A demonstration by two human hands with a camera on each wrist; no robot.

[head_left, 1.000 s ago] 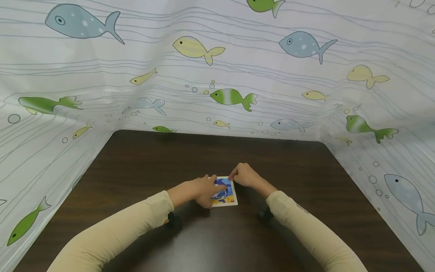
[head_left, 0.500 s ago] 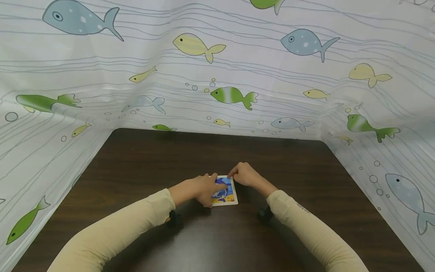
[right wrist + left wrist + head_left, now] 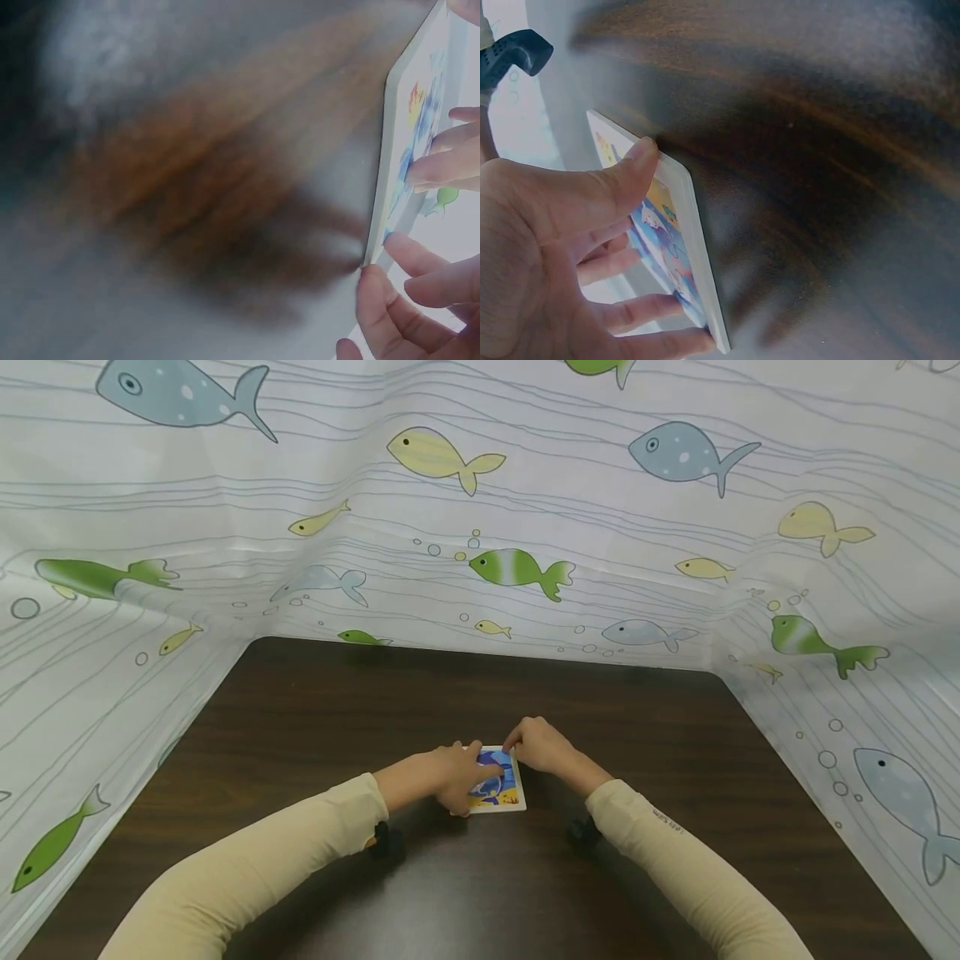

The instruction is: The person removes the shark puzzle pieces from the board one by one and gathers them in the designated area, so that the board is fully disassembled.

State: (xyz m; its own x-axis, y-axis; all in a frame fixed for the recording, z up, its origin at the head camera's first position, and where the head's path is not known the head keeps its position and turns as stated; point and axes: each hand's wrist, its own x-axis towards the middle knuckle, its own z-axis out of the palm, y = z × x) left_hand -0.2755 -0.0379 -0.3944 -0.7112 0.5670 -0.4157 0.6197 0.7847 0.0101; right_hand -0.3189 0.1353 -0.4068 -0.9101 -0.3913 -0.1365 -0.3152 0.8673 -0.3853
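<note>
A square picture board (image 3: 512,802) with a white border and a blue and yellow sea picture lies on the dark table. My left hand (image 3: 450,775) spreads over its left part, fingers fairly straight; in the left wrist view the thumb of that hand (image 3: 577,217) rests on one edge of the board (image 3: 697,247) and fingertips touch the far edge and the picture. At the board's upper right corner is my right hand (image 3: 542,747). In the right wrist view its fingers (image 3: 420,300) are bent, with fingertips touching the corner of the board (image 3: 386,150).
The dark brown wooden table (image 3: 360,693) spreads around the board. A white curtain (image 3: 420,527) printed with blue, green and yellow fish stands behind the table and along both sides. Dark devices are strapped at the left wrist (image 3: 386,841) and the right wrist (image 3: 583,832).
The head view has tilted slightly, shifting the curtain pattern. Both hands keep nearly the same places at the board.
</note>
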